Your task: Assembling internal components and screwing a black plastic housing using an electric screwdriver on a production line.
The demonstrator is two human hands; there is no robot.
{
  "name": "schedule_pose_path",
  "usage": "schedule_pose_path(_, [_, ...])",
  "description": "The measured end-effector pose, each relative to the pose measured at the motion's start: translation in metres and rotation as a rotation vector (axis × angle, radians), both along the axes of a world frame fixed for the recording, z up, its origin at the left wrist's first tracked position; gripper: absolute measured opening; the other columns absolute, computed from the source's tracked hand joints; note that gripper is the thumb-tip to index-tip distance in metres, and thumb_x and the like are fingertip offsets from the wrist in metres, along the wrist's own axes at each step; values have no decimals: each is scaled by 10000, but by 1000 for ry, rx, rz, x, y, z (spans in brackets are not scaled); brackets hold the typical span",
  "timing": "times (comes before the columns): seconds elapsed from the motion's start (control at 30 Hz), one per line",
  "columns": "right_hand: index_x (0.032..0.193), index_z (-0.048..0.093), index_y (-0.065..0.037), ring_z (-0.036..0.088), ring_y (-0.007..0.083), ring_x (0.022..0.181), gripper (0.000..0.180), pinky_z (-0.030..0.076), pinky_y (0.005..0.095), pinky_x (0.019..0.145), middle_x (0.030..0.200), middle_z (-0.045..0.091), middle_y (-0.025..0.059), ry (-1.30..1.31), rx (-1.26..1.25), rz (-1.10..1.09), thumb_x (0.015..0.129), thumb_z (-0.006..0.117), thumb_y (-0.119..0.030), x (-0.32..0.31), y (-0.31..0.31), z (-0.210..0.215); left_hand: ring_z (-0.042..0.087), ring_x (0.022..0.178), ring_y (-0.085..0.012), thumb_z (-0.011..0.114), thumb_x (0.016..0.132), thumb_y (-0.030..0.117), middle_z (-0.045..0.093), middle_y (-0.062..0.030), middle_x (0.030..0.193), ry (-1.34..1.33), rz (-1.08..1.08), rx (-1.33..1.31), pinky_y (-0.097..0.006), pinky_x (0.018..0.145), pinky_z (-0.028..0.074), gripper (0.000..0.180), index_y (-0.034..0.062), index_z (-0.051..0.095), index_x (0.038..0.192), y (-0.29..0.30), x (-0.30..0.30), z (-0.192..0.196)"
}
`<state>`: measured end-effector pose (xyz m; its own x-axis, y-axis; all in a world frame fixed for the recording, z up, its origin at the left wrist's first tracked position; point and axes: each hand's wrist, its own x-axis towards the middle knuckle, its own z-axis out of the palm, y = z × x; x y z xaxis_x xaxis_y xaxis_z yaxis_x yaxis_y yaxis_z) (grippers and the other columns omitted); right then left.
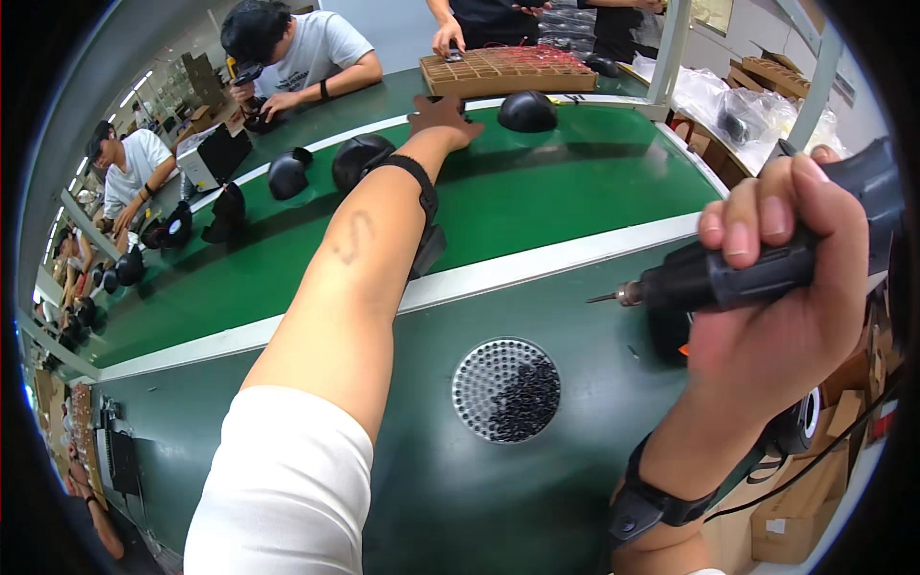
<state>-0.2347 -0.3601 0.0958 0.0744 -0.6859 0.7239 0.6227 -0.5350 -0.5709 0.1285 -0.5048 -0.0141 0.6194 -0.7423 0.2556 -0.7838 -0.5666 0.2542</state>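
My left hand (444,117) reaches across the green conveyor belt (565,182) to its far side, fingers spread, with nothing visible in it. It is between two black dome-shaped shells: one (356,161) is partly behind my forearm, the other (528,112) stands to the right. My right hand (767,278) is wrapped round a dark electric screwdriver (738,273), raised over the near worktop with its thin bit pointing left. Below and left of the bit, a round perforated metal dish (471,376) holds many small black screws (525,401), heaped toward its right side.
More black shells (287,174) line the belt to the left. A divided cardboard tray (508,72) lies across the belt, by another person's hand (448,38). Two co-workers sit at the left. Metal posts, plastic bags (757,105) and cartons (795,517) stand at the right.
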Motion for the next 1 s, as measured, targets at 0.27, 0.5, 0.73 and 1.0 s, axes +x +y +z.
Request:
schedule_pose_path(0.27, [985, 597, 8, 516, 153, 713, 194, 448, 334, 716, 839, 502, 57, 50, 115, 395, 966, 544, -178, -3, -6, -1, 675, 976, -382, 829, 786, 410, 722, -168, 979, -92, -53, -238, -469, 859, 517, 390, 68, 690, 913, -2, 50, -45])
schedule_pose_path(0.5, [938, 605, 56, 533, 169, 551, 176, 471, 328, 569, 706, 536, 88, 261, -6, 203, 890, 620, -112, 46, 30, -30, 651, 757, -269, 809, 824, 317, 704, -143, 828, -51, -331, -445, -395, 729, 511, 312, 40, 689, 900, 89, 44, -44])
schedule_pose_path(0.73, [1124, 504, 27, 510, 167, 514, 257, 465, 320, 547, 680, 522, 82, 278, 122, 331, 892, 574, -58, 64, 54, -49, 605, 1016, -166, 761, 867, 169, 672, -96, 1151, 278, -561, -376, -325, 855, 477, 198, 9, 647, 888, 292, -15, 8])
schedule_pose_path(1.0, [1142, 465, 17, 531, 167, 483, 264, 463, 294, 487, 666, 570, 105, 250, 206, 232, 891, 549, 20, 89, 53, -103, 591, 1202, -244, 884, 762, 237, 561, -180, 1343, 715, -381, -315, -322, 965, 487, 410, -12, 580, 879, 463, -76, 0])
